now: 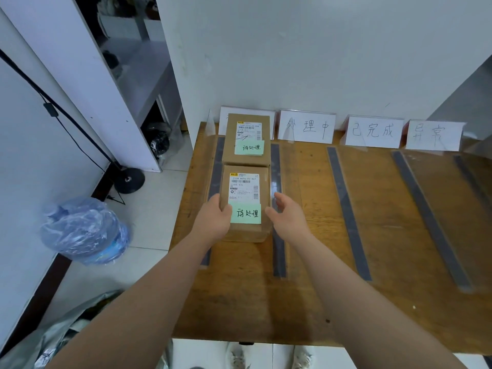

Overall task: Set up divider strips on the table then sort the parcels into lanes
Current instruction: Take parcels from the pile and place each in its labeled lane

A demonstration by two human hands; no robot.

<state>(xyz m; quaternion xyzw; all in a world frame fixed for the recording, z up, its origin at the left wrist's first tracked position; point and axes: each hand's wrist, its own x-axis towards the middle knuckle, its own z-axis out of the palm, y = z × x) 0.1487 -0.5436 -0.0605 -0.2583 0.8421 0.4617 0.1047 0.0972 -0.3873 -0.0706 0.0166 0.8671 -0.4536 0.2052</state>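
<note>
Now left hand fingers clasping near parcel in leftmost lane, right hand fingers spread, just beside.

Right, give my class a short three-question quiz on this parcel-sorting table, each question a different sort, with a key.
1. True or false: the near parcel and the far parcel lie in the same lane, the leftmost one.
2. Which hand grips the near parcel? A) left hand B) right hand C) neither
3. Fill in: each parcel carries a ____ sticky note with handwriting.

Key
1. True; both sit between the two leftmost divider strips.
2. A; the right hand is open beside the box.
3. Green.
</note>
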